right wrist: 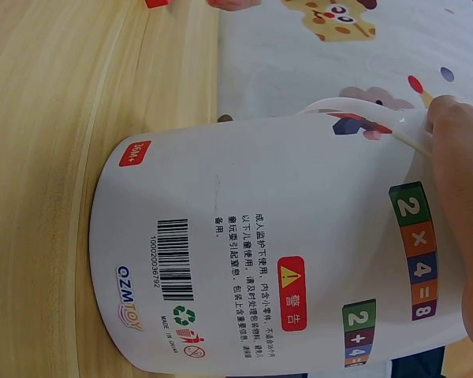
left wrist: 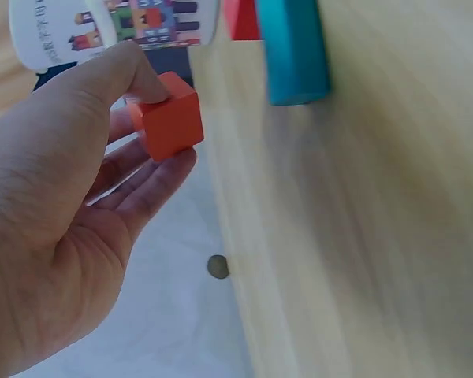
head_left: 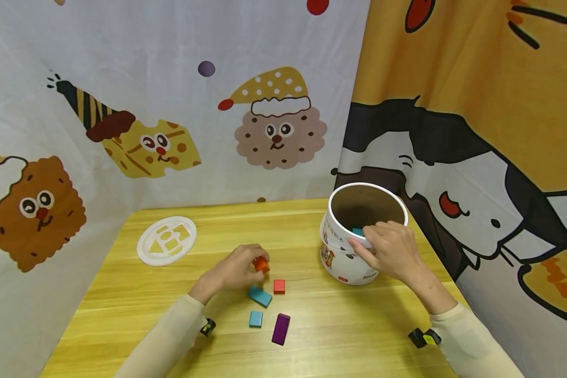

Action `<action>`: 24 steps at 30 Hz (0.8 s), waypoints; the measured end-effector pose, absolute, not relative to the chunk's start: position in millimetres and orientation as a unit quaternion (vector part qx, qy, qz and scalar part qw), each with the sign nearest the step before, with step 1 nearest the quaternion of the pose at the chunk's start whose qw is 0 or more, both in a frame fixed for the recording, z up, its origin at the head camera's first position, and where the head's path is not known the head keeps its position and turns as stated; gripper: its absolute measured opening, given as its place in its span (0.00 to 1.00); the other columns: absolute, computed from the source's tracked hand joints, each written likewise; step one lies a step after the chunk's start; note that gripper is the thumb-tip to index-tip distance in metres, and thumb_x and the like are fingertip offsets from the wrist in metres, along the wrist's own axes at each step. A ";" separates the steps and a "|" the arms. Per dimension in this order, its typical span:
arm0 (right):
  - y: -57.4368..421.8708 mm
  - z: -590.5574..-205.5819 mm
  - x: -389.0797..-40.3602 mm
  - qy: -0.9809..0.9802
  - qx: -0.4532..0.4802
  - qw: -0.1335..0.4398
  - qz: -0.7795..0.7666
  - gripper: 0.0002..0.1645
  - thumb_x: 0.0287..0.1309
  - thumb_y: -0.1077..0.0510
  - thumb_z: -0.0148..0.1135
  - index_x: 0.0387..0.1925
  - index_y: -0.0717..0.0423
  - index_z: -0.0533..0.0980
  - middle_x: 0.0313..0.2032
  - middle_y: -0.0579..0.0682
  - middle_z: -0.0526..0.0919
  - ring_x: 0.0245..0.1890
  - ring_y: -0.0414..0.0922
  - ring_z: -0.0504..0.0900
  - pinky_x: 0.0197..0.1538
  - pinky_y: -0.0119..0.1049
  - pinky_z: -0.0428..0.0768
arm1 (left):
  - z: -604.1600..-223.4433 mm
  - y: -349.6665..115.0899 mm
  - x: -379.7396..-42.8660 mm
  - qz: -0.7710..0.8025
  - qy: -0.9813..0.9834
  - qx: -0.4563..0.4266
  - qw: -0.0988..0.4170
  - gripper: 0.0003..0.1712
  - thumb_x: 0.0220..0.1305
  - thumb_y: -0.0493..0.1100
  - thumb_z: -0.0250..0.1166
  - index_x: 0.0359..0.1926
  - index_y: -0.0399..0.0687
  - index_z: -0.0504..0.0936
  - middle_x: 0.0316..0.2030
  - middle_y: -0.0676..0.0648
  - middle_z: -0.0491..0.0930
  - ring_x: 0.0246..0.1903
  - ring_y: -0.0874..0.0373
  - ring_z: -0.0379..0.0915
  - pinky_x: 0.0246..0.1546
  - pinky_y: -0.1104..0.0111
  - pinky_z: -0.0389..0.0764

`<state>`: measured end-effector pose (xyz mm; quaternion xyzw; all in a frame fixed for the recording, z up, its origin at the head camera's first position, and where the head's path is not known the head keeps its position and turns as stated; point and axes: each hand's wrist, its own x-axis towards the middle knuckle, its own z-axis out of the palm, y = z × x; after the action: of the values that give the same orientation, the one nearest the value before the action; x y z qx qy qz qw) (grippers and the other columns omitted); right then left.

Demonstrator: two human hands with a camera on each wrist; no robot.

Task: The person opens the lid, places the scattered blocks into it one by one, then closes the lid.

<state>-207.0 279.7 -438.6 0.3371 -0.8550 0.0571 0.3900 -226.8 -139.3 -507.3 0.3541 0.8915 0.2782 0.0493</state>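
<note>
My left hand [head_left: 238, 266] pinches an orange block [left wrist: 170, 118] between thumb and fingers, over the table left of the bucket. My right hand [head_left: 391, 247] grips the near rim of a white toy-block bucket [head_left: 347, 268], thumb outside and fingers over the edge. Inside the bucket, beside those fingers, part of a blue block [head_left: 357, 231] shows. Near my left hand lie a red block [head_left: 279, 286], a long teal block [head_left: 260, 296], a small light-blue block [head_left: 255, 319] and a long purple block [head_left: 281, 329].
A white oval plate with cut-out shapes [head_left: 147, 254] lies at the table's back left. The wooden table [head_left: 349, 331] ends at a printed white curtain [head_left: 170, 68] behind, with a yellow printed curtain [head_left: 477, 79] along the right.
</note>
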 end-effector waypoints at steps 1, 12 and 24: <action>279.6 -438.5 -207.0 -0.855 0.337 0.390 0.057 0.40 0.86 0.29 0.45 0.20 0.49 0.68 0.15 0.41 0.61 0.17 0.39 0.57 0.27 0.30 0.49 | -504.2 -138.1 -227.4 0.279 0.892 0.354 0.042 0.17 0.65 0.35 0.75 0.55 0.39 0.89 0.46 0.50 0.88 0.43 0.59 0.82 0.49 0.65 0.91; 280.8 -440.5 -207.2 -0.855 0.336 0.390 0.059 0.39 0.86 0.29 0.45 0.21 0.48 0.68 0.14 0.41 0.63 0.17 0.39 0.58 0.27 0.30 0.50 | -467.9 -122.5 -242.9 0.285 0.870 0.399 -0.061 0.16 0.65 0.35 0.75 0.53 0.42 0.89 0.48 0.47 0.90 0.42 0.59 0.85 0.47 0.69 0.90; 281.2 -440.3 -207.2 -0.856 0.335 0.388 0.055 0.39 0.86 0.29 0.45 0.21 0.48 0.67 0.15 0.41 0.63 0.17 0.39 0.58 0.27 0.30 0.49 | -418.3 -86.2 -261.5 0.281 0.844 0.436 -0.135 0.15 0.65 0.35 0.74 0.53 0.44 0.90 0.49 0.46 0.91 0.44 0.56 0.86 0.49 0.63 0.90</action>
<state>-207.2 281.2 -440.3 0.3354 -0.8565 0.0551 0.3885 -261.5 -86.2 -418.3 0.4356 0.8444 0.2810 -0.1349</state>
